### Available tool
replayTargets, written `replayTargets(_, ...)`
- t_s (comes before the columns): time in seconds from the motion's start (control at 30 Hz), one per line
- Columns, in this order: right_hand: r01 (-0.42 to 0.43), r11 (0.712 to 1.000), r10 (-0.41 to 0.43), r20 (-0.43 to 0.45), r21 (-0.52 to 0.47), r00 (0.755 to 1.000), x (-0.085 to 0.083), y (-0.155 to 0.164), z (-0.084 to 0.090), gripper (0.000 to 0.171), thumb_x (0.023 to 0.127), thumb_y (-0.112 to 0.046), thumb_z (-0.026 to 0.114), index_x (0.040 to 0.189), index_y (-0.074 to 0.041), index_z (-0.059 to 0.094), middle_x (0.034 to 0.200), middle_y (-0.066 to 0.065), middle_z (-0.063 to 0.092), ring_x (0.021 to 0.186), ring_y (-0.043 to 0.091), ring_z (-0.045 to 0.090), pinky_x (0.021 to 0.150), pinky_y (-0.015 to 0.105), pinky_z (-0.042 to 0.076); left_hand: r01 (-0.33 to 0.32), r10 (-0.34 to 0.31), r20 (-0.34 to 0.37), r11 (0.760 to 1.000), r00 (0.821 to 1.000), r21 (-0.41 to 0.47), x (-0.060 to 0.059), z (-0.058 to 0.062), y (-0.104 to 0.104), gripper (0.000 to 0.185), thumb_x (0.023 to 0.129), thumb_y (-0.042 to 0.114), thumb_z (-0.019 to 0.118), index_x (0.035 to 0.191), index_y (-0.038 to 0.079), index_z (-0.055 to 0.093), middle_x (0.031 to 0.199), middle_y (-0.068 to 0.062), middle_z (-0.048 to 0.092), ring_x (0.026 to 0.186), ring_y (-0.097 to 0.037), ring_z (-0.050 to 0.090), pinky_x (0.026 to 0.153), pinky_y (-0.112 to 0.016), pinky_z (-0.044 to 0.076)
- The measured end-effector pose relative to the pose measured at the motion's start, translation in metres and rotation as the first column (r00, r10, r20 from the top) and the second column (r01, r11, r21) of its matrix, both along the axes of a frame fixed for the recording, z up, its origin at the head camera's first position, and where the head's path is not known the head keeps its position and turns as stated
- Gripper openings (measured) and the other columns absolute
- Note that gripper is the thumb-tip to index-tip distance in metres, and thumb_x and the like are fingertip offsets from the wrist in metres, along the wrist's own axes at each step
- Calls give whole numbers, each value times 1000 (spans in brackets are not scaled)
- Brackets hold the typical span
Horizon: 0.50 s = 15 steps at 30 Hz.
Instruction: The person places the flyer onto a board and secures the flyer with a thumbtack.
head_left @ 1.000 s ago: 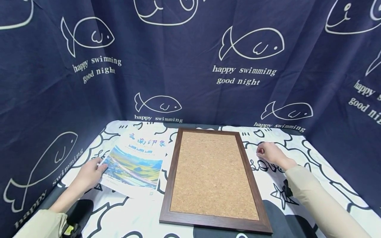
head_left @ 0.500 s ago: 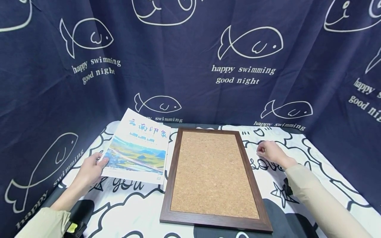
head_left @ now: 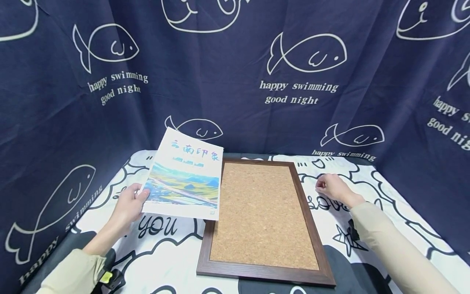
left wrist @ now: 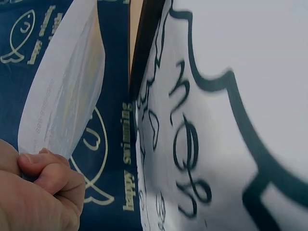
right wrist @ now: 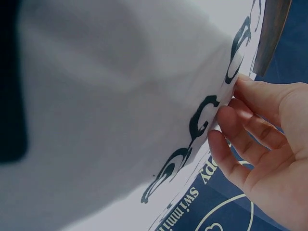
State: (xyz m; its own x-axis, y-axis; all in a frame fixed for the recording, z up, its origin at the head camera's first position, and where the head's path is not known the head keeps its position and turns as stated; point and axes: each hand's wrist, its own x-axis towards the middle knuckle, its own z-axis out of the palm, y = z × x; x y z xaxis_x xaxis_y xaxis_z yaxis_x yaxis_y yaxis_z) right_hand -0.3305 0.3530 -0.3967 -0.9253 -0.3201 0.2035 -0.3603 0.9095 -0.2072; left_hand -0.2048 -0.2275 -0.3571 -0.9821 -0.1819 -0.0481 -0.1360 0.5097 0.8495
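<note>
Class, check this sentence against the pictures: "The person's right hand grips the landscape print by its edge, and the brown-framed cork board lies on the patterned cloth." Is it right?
Not quite; the hand is wrong. The head view shows the left hand gripping the landscape print by its edge. The brown-framed cork board does lie on the patterned cloth.

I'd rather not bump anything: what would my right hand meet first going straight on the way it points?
Likely the brown frame, at its right side, though how high your right hand sits is hard to judge.
</note>
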Motion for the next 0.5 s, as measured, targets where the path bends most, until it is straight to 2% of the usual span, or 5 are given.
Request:
replayTargets(0.13,4,1000,-4,9,4,1000,1,-1,1,7,81,-4,71,74,-3,70,64,1,60,58,11,46,58,28,36,6,-6,3,1000,1000,17,-3,1,16,38,106,24,32,130,-4,42,94,-16,71,52,-9,56,42,-21,36)
replayTargets(0.3,25,1000,-25,28,12,999,0,-1,2,7,81,-4,71,75,-3,71,65,1,61,59,12,47,58,28,37,36,-35,-14,997,999,67,-6,1,35,35,106,22,34,128,-3,43,92,-13,72,53,-10,57,43,-20,36)
replayTargets(0.5,34,999,-35,48,27,998,-2,-1,2,6,82,-5,71,77,-3,70,66,1,62,60,12,48,59,29,38,54,-50,-32,990,998,131,-7,3,55,31,105,20,36,124,-3,44,81,-8,73,41,-6,40,39,-19,30)
